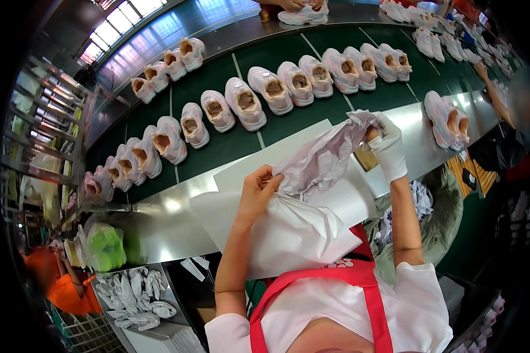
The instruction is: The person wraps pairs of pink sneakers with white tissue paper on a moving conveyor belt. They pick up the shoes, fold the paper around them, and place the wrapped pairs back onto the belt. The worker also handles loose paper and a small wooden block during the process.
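Overhead, crumpled tissue paper (321, 159) stretched between gripping left hand (258, 191), gloved right hand (386, 144).

Both arms reached up. The bare left hand (257, 191) pinched shut; the gloved right hand (387, 147) gripped higher.

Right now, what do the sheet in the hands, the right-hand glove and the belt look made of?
Sheet: thin tissue paper by the look, matte pale lilac-white, crumpled into sharp creases between left hand and right hand.
Glove: white knit fabric, probably cotton; soft and matte.
Belt: dark green, smooth with a slight sheen, likely rubber or plastic-coated; cannot tell which.
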A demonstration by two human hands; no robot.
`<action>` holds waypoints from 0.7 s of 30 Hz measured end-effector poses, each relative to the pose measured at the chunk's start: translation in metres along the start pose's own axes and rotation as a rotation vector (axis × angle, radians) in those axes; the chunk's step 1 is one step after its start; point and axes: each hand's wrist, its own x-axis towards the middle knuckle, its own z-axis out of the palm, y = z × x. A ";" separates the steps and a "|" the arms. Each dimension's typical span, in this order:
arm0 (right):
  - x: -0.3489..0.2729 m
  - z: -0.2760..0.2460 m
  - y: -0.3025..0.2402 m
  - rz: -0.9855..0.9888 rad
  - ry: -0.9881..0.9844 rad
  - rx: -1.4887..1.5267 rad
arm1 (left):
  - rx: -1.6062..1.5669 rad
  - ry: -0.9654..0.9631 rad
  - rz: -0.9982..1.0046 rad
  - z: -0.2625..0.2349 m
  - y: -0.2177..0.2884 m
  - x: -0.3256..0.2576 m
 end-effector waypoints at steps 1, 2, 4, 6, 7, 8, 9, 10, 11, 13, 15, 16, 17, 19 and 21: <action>-0.004 0.007 -0.001 0.033 -0.025 -0.017 | -0.004 0.049 0.068 0.001 -0.005 -0.001; -0.004 0.012 0.000 0.065 -0.048 -0.035 | -0.018 0.091 0.094 0.001 -0.009 -0.002; 0.004 0.014 0.008 -0.035 -0.015 0.027 | -0.049 0.167 0.142 0.006 -0.006 -0.004; 0.013 0.013 0.009 0.051 0.089 0.384 | -0.076 0.213 0.179 0.000 -0.013 -0.002; 0.010 0.026 0.001 0.082 0.012 0.609 | -0.088 0.230 0.194 -0.003 -0.016 -0.001; -0.002 0.022 0.058 0.374 -0.161 0.934 | -0.022 0.225 0.166 -0.001 -0.012 -0.003; -0.013 0.049 0.048 0.599 -0.093 0.936 | 0.046 0.231 0.134 0.002 -0.009 -0.007; -0.020 0.060 0.069 0.580 -0.275 1.058 | 0.110 0.229 0.109 0.009 -0.004 -0.009; -0.027 0.089 0.051 0.575 0.030 0.813 | 0.126 0.274 0.178 0.017 -0.002 -0.010; -0.028 0.095 0.055 0.418 -0.178 0.309 | 0.161 0.268 0.153 0.017 -0.001 -0.010; -0.017 0.090 0.031 0.322 -0.316 -0.332 | 0.158 0.311 0.118 0.009 -0.002 -0.012; -0.011 0.084 0.036 0.341 -0.295 -0.191 | 0.131 0.345 0.107 0.000 -0.003 -0.011; -0.008 0.078 0.048 0.357 -0.274 -0.049 | 0.103 0.379 0.095 -0.008 -0.006 -0.009; -0.001 0.067 0.065 0.403 -0.210 0.153 | 0.122 0.383 0.125 -0.021 -0.021 -0.007; 0.004 0.061 0.074 0.465 -0.111 0.276 | 0.097 0.350 0.151 -0.022 -0.036 -0.003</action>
